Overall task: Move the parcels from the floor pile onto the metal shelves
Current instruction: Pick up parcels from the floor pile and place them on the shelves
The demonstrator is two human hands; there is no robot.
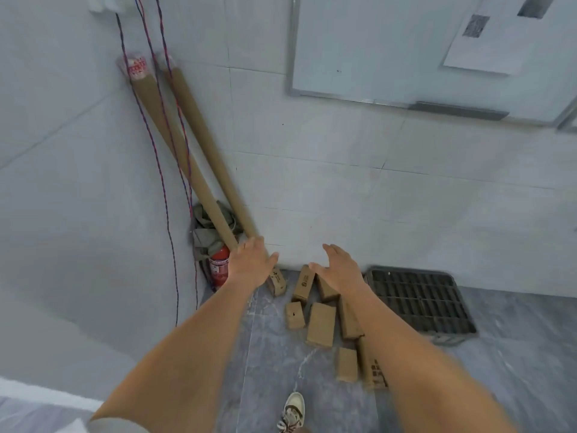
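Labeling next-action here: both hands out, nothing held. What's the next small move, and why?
Probably lower the right hand onto the upright cardboard parcel just under its fingers and grip it. Both hands are open and empty above the floor pile; the left hand hovers by the leaning cardboard tubes.

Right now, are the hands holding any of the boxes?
No. Both hands, left and right, are open above the cardboard parcels on the floor, gripping nothing.

Matt brown cardboard on the parcels [321, 324] at lower centre. Same dull paper on two long tubes [184, 151], clear plastic film at the tops. Glossy red metal on the fire extinguisher [218, 270]. Dark plastic floor grate [421, 300]. Polished grey marbled floor [515, 339]. Smooth white wall tiles [343, 151].
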